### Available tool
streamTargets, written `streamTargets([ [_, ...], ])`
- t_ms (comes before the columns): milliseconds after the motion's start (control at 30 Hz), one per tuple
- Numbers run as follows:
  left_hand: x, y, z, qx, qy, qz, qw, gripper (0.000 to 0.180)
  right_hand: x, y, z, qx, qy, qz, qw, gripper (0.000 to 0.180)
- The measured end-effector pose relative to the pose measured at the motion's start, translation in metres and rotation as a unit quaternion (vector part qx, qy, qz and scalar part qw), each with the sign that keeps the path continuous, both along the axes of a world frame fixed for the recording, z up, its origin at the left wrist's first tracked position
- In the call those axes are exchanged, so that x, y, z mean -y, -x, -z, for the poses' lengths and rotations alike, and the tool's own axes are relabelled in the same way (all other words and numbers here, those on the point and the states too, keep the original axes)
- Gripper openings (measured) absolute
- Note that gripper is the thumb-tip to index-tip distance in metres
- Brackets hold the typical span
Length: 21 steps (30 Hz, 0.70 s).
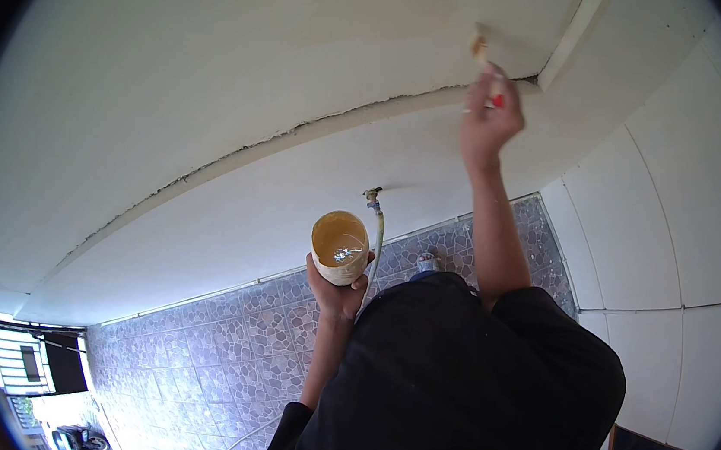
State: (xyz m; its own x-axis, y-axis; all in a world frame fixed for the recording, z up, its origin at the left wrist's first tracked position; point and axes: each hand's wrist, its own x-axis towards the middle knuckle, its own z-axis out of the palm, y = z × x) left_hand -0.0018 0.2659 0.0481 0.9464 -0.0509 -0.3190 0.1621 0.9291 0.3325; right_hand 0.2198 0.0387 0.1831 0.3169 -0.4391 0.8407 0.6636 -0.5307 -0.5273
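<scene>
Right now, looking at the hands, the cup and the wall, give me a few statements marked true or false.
1. The left hand holds a round cream plastic cup with liquid inside. True.
2. The right hand hangs down by the floor. False: it is raised to the cream painted wall.
3. The right hand holds a small paintbrush with pale bristles against the wall. True.
4. The floor is plain grey concrete. False: it is patterned stone-look floor tiles.
5. A long dark crack runs across the wall. True.
</scene>
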Motion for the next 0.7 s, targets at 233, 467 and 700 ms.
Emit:
streamTargets([
  [233,0.002,-0.002,0.001,-0.004,0.008,0.001,1.000,0.057,-0.119,0.034,0.004,0.032,0.135,-0.222,0.965,0.011],
  [467,0.009,0.000,-0.003,0.011,0.018,-0.012,1.000,0.056,-0.035,-0.005,0.021,-0.035,-0.064,-0.200,0.977,0.013],
  [700,0.004,0.009,0.000,-0.004,0.011,-0.028,1.000,0.055,-0.017,0.006,0.003,0.000,0.007,0.012,1.000,0.010],
])
